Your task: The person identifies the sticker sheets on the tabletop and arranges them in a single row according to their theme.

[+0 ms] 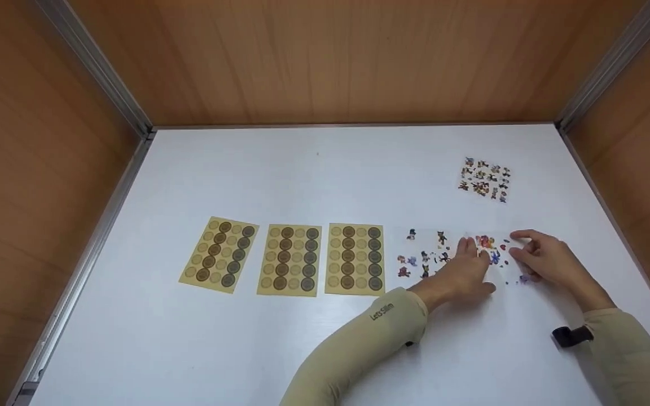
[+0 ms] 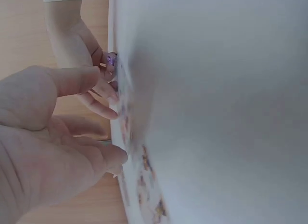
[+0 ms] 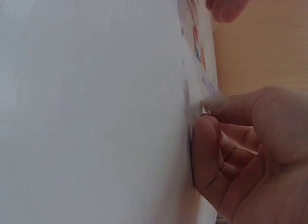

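A clear sticker sheet [image 1: 486, 242] printed with small colourful cartoon figures lies on the right side of the table, between the two hands. The left hand [image 1: 460, 273] reaches over its left part with fairly straight fingers, fingertips on or just above it. At the right edge is the right hand [image 1: 550, 262]; its thumb and a curled finger pinch the sheet's edge in the right wrist view, near a purple figure [image 2: 111, 60]. More clear-backed figure stickers [image 1: 404, 272] lie left of the left hand, which partly hides them.
Three tan sheets of round stickers stand in a row: left [image 1: 219, 255], middle [image 1: 289, 260] and right [image 1: 355, 259]. Another clear figure sheet [image 1: 484, 179] lies farther back at the right. Wooden panels [image 1: 347, 62] enclose the white table [image 1: 246, 175].
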`<state>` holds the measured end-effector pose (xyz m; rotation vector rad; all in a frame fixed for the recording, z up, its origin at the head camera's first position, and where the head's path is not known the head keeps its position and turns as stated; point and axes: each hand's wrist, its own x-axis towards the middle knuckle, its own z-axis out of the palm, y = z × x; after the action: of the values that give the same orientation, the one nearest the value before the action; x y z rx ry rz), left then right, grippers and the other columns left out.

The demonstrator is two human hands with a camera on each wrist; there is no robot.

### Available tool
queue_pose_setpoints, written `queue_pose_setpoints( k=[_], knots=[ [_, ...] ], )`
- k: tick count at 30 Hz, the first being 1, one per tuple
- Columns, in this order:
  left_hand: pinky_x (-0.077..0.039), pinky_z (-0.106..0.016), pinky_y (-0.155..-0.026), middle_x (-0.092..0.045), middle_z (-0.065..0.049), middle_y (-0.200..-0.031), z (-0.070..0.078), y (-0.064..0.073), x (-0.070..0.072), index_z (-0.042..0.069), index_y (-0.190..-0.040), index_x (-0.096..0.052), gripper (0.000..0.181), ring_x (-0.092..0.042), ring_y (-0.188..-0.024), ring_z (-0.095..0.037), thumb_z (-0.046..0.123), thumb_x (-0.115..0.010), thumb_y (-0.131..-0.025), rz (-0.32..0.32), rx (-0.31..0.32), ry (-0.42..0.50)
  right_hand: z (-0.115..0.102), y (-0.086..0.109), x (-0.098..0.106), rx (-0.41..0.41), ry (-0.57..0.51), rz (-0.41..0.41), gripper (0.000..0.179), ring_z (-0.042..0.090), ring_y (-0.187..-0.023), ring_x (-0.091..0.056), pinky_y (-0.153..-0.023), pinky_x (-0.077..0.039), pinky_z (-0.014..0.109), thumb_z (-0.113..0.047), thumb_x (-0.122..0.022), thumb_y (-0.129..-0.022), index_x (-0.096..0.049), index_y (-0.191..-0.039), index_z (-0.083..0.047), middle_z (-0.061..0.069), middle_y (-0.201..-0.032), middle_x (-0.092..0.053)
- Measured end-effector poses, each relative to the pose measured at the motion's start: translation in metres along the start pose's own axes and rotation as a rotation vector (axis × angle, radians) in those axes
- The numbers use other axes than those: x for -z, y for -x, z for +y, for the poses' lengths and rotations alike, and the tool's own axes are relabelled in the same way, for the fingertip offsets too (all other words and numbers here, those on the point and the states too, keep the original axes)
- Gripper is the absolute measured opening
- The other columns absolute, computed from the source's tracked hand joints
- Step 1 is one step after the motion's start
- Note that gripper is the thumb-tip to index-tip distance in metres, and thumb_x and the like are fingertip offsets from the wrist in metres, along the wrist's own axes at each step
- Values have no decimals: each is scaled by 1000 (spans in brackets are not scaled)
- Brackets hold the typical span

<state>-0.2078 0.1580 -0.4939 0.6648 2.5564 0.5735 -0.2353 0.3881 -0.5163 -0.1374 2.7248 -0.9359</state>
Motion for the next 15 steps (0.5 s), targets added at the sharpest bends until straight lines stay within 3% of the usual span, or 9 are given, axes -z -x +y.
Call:
queue_pose_setpoints(
  k=[6,10,15],
  knots=[
    [-7,-26,-123,-7,-10,-170,5,1,-2,20,-158,-37,72,3,-155,-22,53,-59,-99,-48,6,-203,1,0,0,-10,-2,-14,51,18,-57,-59,-49,-52,29,-28,-65,-102,-51,-142,1,8,-81,-61],
    [-8,-29,-124,-5,-9,-170,4,1,-6,23,-159,-36,71,4,-155,-21,55,-57,-99,-91,15,-250,0,1,0,-7,3,-5,49,18,-56,-59,-48,-51,29,-27,-65,-102,-52,-141,0,8,-80,-61],
    [-7,-31,-124,-4,0,-170,-1,2,-10,30,-164,-18,73,2,-155,-16,55,-49,-102,-106,16,-276,-1,1,-1,-14,6,-9,50,19,-57,-59,-49,-51,29,-28,-65,-102,-51,-142,-1,8,-80,-61]
  ],
)
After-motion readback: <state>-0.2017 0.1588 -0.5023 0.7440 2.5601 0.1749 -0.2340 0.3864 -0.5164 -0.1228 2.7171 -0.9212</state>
